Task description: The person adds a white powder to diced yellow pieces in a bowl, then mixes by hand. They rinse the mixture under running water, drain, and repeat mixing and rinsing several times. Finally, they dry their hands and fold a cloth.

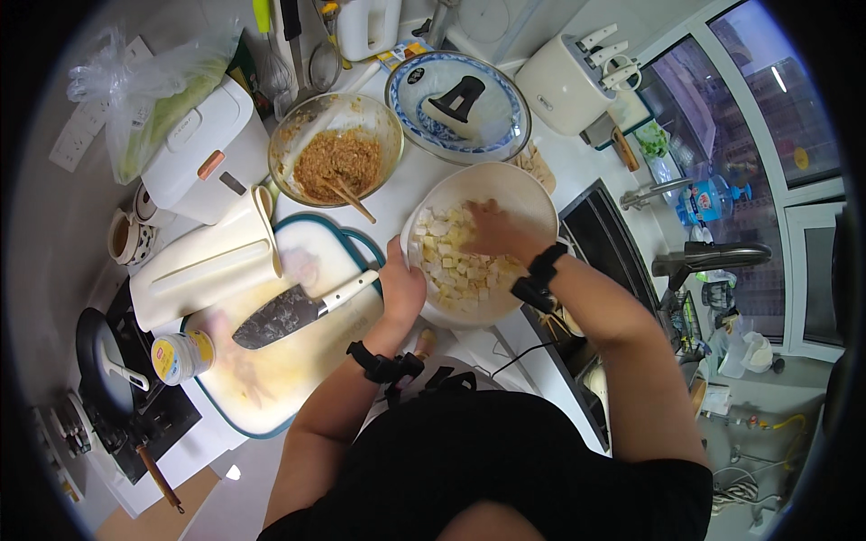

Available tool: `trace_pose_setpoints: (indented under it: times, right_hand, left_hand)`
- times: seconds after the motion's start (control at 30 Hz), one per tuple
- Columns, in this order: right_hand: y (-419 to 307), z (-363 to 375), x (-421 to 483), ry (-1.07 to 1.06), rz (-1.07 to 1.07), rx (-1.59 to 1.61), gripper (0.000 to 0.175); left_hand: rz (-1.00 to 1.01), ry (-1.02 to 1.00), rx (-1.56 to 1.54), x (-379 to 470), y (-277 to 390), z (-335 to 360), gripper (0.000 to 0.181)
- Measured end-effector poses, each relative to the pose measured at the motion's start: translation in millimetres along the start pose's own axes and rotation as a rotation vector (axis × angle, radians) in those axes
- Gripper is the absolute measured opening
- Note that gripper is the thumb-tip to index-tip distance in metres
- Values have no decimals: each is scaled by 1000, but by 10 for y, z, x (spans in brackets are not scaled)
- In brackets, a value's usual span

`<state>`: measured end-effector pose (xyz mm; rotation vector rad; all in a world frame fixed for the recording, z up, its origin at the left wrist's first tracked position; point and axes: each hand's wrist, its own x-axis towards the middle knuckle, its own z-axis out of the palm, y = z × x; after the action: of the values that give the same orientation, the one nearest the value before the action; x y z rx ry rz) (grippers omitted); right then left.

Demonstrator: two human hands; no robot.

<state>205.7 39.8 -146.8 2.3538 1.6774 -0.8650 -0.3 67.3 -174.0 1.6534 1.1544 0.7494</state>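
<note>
My left hand [402,284] grips the left rim of a large white basin or colander [517,193] at the counter's edge. Inside it lie many pale cubes [446,260], white and yellowish. My right hand [497,230] is in among the cubes, blurred, fingers spread; whether it holds any is not clear. Left of the basin, a cleaver-like kitchen knife [281,318] with a white handle lies on a stained white cutting board [325,351] with a green rim. Behind the board stands a glass bowl [281,159] of brown minced mixture [342,159] with wooden chopsticks [352,201] in it.
A glass lid [413,128] covers a blue-patterned dish behind the basin. A knife block [561,84] stands at the back right, near the sink [602,223] and faucet [710,257]. At left are a white container [210,270], a lidded jar [183,357] and a pan [101,351] on the stove.
</note>
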Motion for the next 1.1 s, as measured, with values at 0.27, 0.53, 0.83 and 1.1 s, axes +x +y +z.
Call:
trace_pose_setpoints:
  times: [0.27, 0.53, 0.83, 1.1]
  right_hand:
    - [283, 279, -105, -182, -119, -88, 82]
    - [-197, 463, 166, 89, -306, -22, 79]
    - [-288, 68, -448, -127, -388, 54, 72]
    - [209, 266, -171, 119, -187, -257, 78]
  left_hand:
    - [-4, -8, -73, -5, -22, -35, 49]
    - [-75, -50, -94, 11, -7, -31, 48]
    - [57, 10, -68, 35, -48, -81, 50]
    - [-20, -32, -13, -2, -25, -107, 53]
